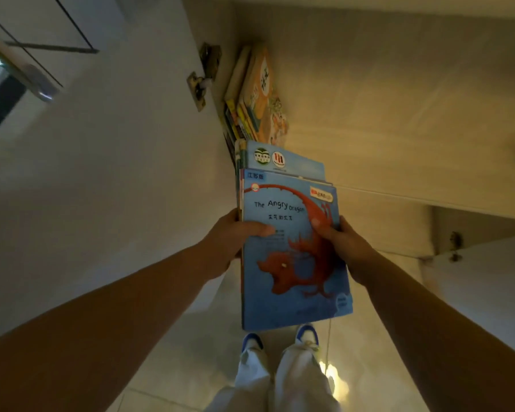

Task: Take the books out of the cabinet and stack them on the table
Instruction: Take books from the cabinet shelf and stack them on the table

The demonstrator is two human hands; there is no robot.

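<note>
Standing over pale floor tiles (191, 337), the person's white trousers (280, 379) and blue-and-white shoes (306, 337) show at the bottom of the view. Above them, both bare hands clamp a bundle of thin books (292, 248) between them: the left hand (229, 242) wraps the spine edge with its thumb laid across the blue dragon cover, and the right hand (342, 248) pinches the opposite edge, thumb on top. The bundle's far end seems to reach just to the cabinet shelf (384, 162); whether it rests there cannot be told. Several covers are fanned out at that end, so the books look ready to slide apart. To do this well, it seems wise to squeeze evenly from both sides, keep the bundle level, and draw it straight back until it clears the shelf edge before turning to the table. Farther in, more books (256, 96) lean against the cabinet's left wall beside the door hinge (202, 81).
</note>
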